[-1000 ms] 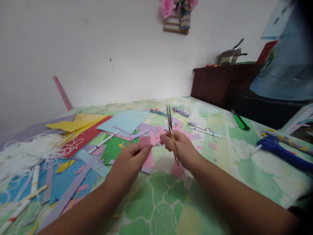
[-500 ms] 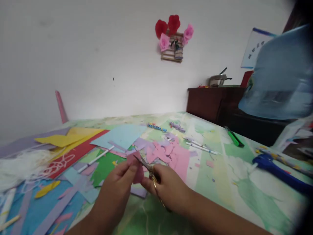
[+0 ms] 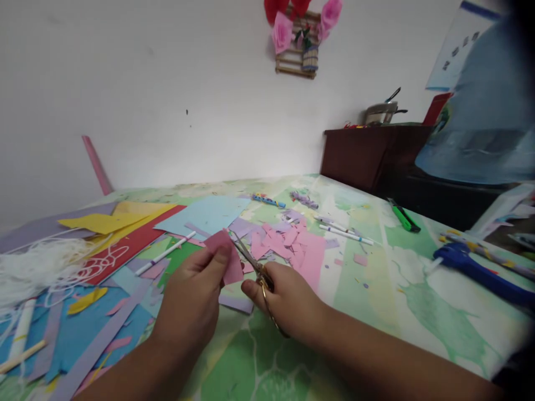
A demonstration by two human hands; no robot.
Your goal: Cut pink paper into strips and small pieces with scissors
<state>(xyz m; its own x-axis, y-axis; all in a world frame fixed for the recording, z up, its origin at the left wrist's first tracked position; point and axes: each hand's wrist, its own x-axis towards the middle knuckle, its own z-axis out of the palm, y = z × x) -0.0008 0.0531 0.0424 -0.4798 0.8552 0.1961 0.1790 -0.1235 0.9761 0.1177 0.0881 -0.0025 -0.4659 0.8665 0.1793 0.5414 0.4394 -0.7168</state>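
Note:
My left hand (image 3: pixel 194 292) pinches a small piece of pink paper (image 3: pixel 232 265) between thumb and fingers, near the middle of the view. Just to its right, my right hand (image 3: pixel 288 301) is closed on gold-handled scissors (image 3: pixel 259 272), thumb and fingers at the loops. The scissors' blades are parted, and their tips point up and left beside the paper's upper right edge. Behind both hands lies a heap of pink paper scraps (image 3: pixel 278 239) on a larger pink sheet (image 3: pixel 311 259).
Coloured sheets, white string (image 3: pixel 37 273) and a blue sheet (image 3: pixel 79 334) cover the left side. White pens (image 3: pixel 346 234) lie beyond the scraps. At the right are a green cutter (image 3: pixel 404 216) and a blue-handled tool (image 3: pixel 480 273). Behind stands a dark red cabinet (image 3: pixel 355 159).
The pink paper has turned and moved slightly up and left in my left hand. The scissors' blades are now off to its right and further apart. The whole view has tilted down slightly.

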